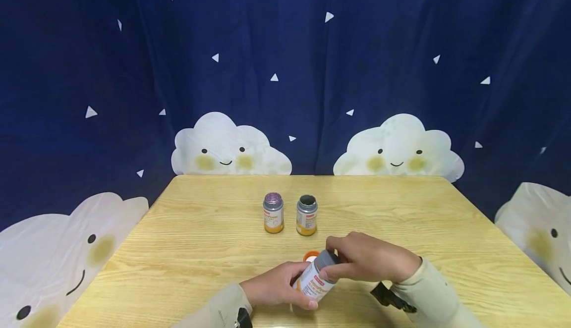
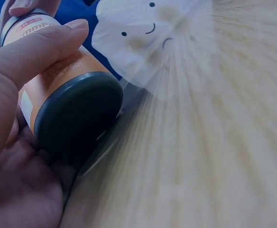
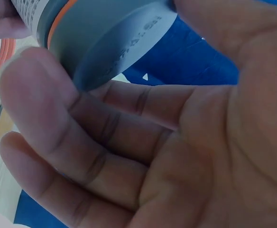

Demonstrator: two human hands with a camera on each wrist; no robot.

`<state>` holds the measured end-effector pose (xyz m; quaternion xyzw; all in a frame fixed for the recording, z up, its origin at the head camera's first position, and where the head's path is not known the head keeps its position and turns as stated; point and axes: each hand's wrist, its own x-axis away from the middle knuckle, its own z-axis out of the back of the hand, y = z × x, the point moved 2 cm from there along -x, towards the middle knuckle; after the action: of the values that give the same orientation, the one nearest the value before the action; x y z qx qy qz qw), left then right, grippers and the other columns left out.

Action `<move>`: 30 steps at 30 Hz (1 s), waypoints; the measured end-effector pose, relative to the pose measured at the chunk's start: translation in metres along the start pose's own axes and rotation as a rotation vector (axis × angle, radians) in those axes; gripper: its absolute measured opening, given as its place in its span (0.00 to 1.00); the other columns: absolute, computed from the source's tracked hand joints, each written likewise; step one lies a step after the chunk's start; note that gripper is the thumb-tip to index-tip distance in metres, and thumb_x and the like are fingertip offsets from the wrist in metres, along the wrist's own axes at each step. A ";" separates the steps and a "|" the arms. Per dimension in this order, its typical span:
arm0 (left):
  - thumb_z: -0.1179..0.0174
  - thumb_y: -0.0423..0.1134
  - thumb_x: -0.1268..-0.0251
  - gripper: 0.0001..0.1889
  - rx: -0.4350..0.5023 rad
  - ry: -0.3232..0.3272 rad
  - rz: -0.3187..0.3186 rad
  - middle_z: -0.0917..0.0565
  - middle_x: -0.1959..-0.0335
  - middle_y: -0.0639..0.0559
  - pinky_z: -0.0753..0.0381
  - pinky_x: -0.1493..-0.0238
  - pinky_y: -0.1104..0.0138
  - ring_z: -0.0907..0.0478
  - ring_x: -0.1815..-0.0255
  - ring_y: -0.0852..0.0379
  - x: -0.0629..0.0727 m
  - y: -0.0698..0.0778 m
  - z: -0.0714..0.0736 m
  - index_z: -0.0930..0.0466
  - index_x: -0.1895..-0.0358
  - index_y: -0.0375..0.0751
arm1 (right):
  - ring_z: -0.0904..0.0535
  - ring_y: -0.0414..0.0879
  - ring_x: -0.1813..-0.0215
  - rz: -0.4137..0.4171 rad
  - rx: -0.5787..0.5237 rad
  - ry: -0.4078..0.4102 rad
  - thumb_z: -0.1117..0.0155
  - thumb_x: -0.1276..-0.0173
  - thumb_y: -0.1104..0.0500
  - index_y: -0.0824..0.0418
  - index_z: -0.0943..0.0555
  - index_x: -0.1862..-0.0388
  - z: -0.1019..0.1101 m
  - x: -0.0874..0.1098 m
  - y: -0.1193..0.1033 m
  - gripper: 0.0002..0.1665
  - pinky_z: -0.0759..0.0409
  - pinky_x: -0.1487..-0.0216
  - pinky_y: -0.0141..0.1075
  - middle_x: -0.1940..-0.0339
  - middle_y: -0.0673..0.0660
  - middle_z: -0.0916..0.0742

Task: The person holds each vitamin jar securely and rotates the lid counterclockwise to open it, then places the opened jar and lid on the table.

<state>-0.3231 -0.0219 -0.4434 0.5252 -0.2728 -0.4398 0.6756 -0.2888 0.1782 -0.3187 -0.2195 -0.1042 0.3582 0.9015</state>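
My left hand [image 1: 276, 286] grips a white-and-orange supplement bottle [image 1: 312, 284] round its body, low over the near part of the table. The bottle is tilted, its top leaning up and to the right. In the left wrist view its dark base [image 2: 81, 109] faces the camera and the thumb lies across the label. With thumb and fingers, my right hand [image 1: 370, 258] holds the grey cap [image 1: 327, 259] on that bottle. Raised lettering shows on the cap's top in the right wrist view, with an orange ring [image 3: 60, 19] just below the cap.
Two uncapped bottles of the same kind stand farther back: the left bottle [image 1: 273, 221] shows purple at its mouth, the right bottle [image 1: 307, 220] a dark opening. An orange-rimmed lid [image 1: 311, 255] lies behind the held bottle. A dark blue curtain [image 1: 285, 35] hangs beyond the wooden table [image 1: 214, 229].
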 end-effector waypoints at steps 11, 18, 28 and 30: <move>0.33 0.46 0.41 0.22 -0.013 -0.022 -0.007 0.18 0.54 0.59 0.23 0.47 0.66 0.21 0.54 0.63 -0.001 0.000 0.004 0.25 0.44 0.47 | 0.29 0.31 0.77 0.052 0.057 0.016 0.37 0.38 0.36 0.50 0.24 0.61 0.001 0.000 -0.003 0.21 0.29 0.78 0.29 0.75 0.40 0.21; 0.33 0.47 0.41 0.24 0.010 -0.029 0.025 0.18 0.53 0.60 0.24 0.46 0.67 0.21 0.53 0.63 0.001 0.000 0.006 0.26 0.42 0.48 | 0.25 0.32 0.69 0.094 0.051 0.001 0.30 0.41 0.43 0.48 0.25 0.56 0.002 0.001 -0.006 0.20 0.25 0.69 0.29 0.67 0.38 0.20; 0.34 0.48 0.40 0.25 0.002 -0.057 -0.007 0.19 0.52 0.60 0.25 0.45 0.66 0.22 0.52 0.64 -0.002 -0.002 0.004 0.28 0.41 0.47 | 0.26 0.33 0.72 -0.028 0.041 0.013 0.34 0.39 0.36 0.53 0.24 0.50 0.005 0.005 -0.004 0.28 0.26 0.72 0.31 0.73 0.41 0.20; 0.34 0.48 0.40 0.25 -0.001 -0.058 -0.006 0.19 0.51 0.60 0.26 0.44 0.66 0.23 0.51 0.64 -0.002 -0.002 0.005 0.28 0.40 0.47 | 0.28 0.32 0.75 -0.039 0.062 0.035 0.37 0.38 0.34 0.56 0.23 0.49 0.006 0.005 -0.004 0.31 0.28 0.74 0.30 0.77 0.41 0.21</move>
<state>-0.3286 -0.0225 -0.4434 0.5126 -0.2903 -0.4570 0.6664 -0.2851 0.1816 -0.3111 -0.1958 -0.0816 0.3395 0.9164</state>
